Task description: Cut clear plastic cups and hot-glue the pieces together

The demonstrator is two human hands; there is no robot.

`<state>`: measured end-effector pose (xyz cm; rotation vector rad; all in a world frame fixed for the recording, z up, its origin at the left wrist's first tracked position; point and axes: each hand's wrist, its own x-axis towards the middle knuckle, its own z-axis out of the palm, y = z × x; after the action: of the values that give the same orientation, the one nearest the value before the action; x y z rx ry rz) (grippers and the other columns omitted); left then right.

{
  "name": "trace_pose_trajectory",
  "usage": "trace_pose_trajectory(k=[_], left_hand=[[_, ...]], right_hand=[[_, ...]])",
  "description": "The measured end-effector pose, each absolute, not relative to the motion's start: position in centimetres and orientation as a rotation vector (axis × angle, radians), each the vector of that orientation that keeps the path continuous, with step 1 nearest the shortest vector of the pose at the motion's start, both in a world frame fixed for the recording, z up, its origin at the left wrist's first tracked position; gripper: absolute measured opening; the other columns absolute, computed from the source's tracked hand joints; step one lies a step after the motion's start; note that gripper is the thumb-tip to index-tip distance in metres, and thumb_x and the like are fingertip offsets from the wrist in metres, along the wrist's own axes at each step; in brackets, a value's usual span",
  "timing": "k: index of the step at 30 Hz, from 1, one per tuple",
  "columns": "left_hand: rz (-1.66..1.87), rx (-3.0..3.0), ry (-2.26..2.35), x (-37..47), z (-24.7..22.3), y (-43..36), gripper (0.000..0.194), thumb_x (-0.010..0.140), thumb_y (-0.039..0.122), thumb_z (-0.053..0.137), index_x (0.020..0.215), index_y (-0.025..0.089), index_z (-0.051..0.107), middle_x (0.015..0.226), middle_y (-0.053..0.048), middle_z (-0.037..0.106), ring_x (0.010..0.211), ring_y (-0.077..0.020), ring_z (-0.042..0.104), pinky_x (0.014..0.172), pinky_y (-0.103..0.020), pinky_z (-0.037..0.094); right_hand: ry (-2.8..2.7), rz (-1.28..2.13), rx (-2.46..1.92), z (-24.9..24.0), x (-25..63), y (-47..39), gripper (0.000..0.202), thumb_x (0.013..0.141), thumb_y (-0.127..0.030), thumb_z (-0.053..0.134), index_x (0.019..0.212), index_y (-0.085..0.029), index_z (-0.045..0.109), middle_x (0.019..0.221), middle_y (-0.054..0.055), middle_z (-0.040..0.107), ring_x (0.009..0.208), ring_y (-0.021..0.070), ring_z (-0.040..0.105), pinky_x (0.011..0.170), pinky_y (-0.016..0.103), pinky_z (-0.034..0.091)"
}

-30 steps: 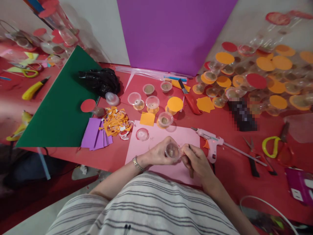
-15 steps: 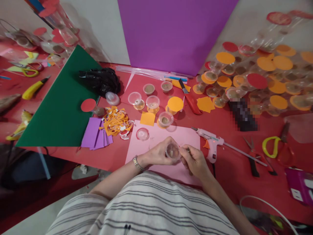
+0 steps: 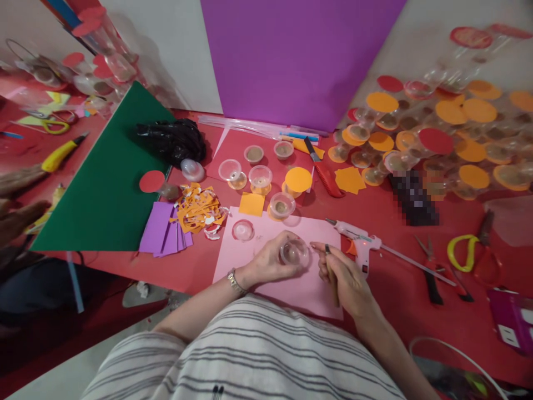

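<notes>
My left hand [image 3: 277, 256] is closed round a small clear plastic cup [image 3: 293, 253], its open mouth tilted toward me. To the right of the cup, my right hand [image 3: 343, 275] grips a slim tool with a brown handle [image 3: 332, 283] and a dark metal collar; its exact kind is unclear. The tool stands apart from the cup, and my index finger points toward the rim. Both hands are over a pink sheet [image 3: 237, 266], where a clear red-rimmed lid [image 3: 242, 230] lies. Beyond it stand several clear cups [image 3: 282, 206], some on orange discs.
A pink glue gun [image 3: 358, 239], pliers [image 3: 431, 272] and scissors [image 3: 463, 253] lie to the right. Many cup pairs with orange discs [image 3: 381, 141] crowd the back right. Orange paper scraps [image 3: 197, 208] and a green board [image 3: 112, 194] are leftward. A co-worker's hand [image 3: 19, 222] shows far left.
My right hand has drawn back to the right, away from the cup, with the brown-handled tool now showing. The cup is turned slightly. A co-worker's hands have come in at far left.
</notes>
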<state>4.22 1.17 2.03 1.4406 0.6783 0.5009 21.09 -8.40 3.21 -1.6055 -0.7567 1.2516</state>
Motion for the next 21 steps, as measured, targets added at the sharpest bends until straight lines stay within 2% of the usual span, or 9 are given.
trace_pose_trajectory(k=[4,7,11,21], left_hand=[[0.516,1.448,0.743,4.4,1.9,0.9,0.037,0.072,0.026,0.073,0.100,0.019,0.050,0.104,-0.008,0.067,0.096,-0.0207,0.066,0.084,-0.033,0.052],[0.526,1.440,0.744,4.7,1.8,0.8,0.037,0.073,0.027,0.072,0.099,0.020,0.047,0.103,-0.008,0.068,0.094,-0.0191,0.067,0.083,-0.032,0.052],[0.542,1.459,0.756,4.9,1.7,0.7,0.037,0.075,0.032,0.071,0.099,0.020,0.045,0.101,-0.009,0.069,0.089,-0.0182,0.066,0.079,-0.031,0.053],[0.576,1.605,0.796,5.0,0.8,0.6,0.035,0.076,0.023,0.071,0.102,0.019,0.048,0.099,-0.006,0.069,0.082,-0.0157,0.065,0.073,-0.028,0.052]], right_hand=[[-0.778,1.336,-1.586,3.5,20.6,-9.2,0.039,0.087,-0.051,0.058,0.109,-0.020,0.062,0.067,-0.002,0.058,0.055,0.0140,0.059,0.054,0.027,0.051],[-0.743,1.351,-1.563,4.0,20.1,-9.2,0.035,0.082,-0.053,0.064,0.097,-0.021,0.061,0.069,-0.001,0.063,0.052,0.0139,0.061,0.052,0.028,0.054],[-0.746,1.397,-1.575,4.5,19.8,-8.6,0.030,0.081,-0.050,0.064,0.079,-0.021,0.058,0.053,-0.004,0.059,0.043,0.0124,0.058,0.046,0.025,0.051],[-0.589,1.405,-1.612,4.3,19.4,-7.8,0.034,0.070,-0.050,0.075,0.076,-0.019,0.062,0.060,-0.002,0.063,0.044,0.0092,0.054,0.039,0.020,0.045]])
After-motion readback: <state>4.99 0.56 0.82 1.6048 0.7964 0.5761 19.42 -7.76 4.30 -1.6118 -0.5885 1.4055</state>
